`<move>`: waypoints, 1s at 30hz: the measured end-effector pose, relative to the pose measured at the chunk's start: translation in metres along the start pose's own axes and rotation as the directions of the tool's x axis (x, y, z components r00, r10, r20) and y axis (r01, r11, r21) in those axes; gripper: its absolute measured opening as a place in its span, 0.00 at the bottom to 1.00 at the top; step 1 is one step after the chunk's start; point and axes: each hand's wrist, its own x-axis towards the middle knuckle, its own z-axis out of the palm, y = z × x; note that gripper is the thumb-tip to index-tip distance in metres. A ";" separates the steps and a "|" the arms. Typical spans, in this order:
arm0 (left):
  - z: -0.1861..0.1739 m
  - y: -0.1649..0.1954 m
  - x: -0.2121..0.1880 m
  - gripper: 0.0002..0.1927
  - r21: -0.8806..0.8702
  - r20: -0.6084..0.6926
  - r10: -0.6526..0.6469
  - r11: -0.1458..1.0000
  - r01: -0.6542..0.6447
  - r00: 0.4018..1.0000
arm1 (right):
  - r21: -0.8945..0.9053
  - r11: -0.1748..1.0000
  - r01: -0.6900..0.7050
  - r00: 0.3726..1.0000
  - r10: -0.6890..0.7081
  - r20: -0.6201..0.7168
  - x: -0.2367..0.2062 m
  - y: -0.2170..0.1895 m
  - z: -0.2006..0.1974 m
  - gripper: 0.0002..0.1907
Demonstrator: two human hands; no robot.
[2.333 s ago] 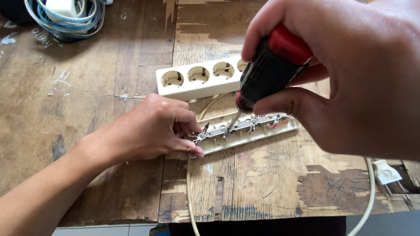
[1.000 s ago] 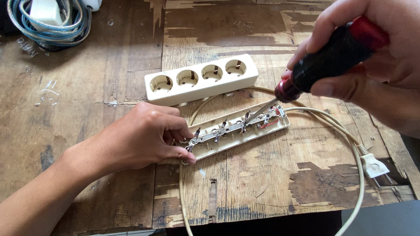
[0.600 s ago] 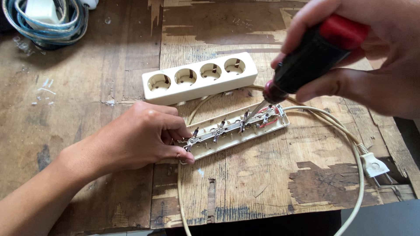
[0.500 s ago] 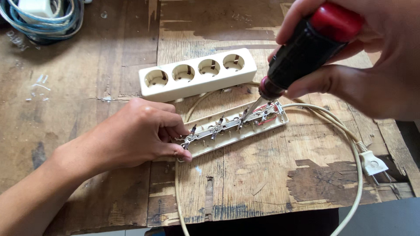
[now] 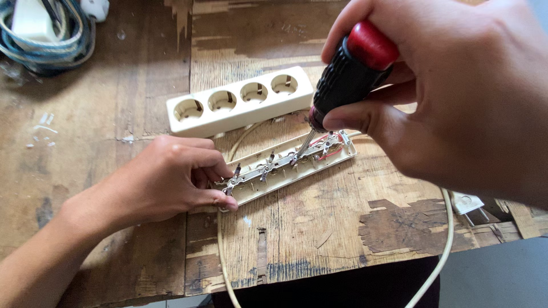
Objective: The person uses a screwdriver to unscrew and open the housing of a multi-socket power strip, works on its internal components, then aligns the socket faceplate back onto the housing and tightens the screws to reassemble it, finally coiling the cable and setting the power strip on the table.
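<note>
Your right hand (image 5: pixel 456 97) is wrapped around the black-and-red handle of the screwdriver (image 5: pixel 351 71), thumb and fingers pinching it just above the shaft, and the big change from a moment ago is where the tip sits: a second back the tool hung clear over the far end of the strip, and now its thin shaft slants down so the tip rests among the metal contacts near the red wires, a little in from that end. Whether the tip is seated in a screw head or only touching the rail is too small to tell. The open base of the power strip (image 5: pixel 285 168) lies on the worn wooden table (image 5: pixel 142 68) in the same slanted line as before, so your hold has kept it from sliding. Your left hand (image 5: pixel 165 182) has not moved off it: the fingers are curled and pressed together at the near end, fingertips pinching down on the base by the first metal clips. The cream cover with four sockets (image 5: pixel 240 101) lies just behind the base, apart from it and not touched by either hand. The pale cord (image 5: pixel 442 245) loops off the near edge of the table and back to the plug (image 5: pixel 468 203), which now shows only partly beneath your right hand. The bundle of blue and white cables (image 5: pixel 48 34) in the far corner lies well apart from all this. From the tip's new position, I judge that the work has shifted from lining up the tool to bearing on the contacts themselves.
</note>
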 end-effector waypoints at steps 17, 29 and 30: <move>0.012 0.019 -0.001 0.36 0.164 -0.176 0.270 0.956 -0.242 0.947 | 0.121 0.963 -0.242 0.952 0.260 -0.164 -0.025 0.044 -0.005 0.24; 0.063 0.019 0.013 0.29 0.225 -0.240 0.325 0.935 -0.273 0.915 | 0.125 0.992 0.019 0.971 -0.048 0.236 -0.008 0.076 0.078 0.16; 0.063 0.019 0.013 0.29 0.208 -0.245 0.324 0.938 -0.277 0.914 | 0.114 0.993 -0.017 0.961 -0.015 0.276 -0.008 0.077 0.081 0.17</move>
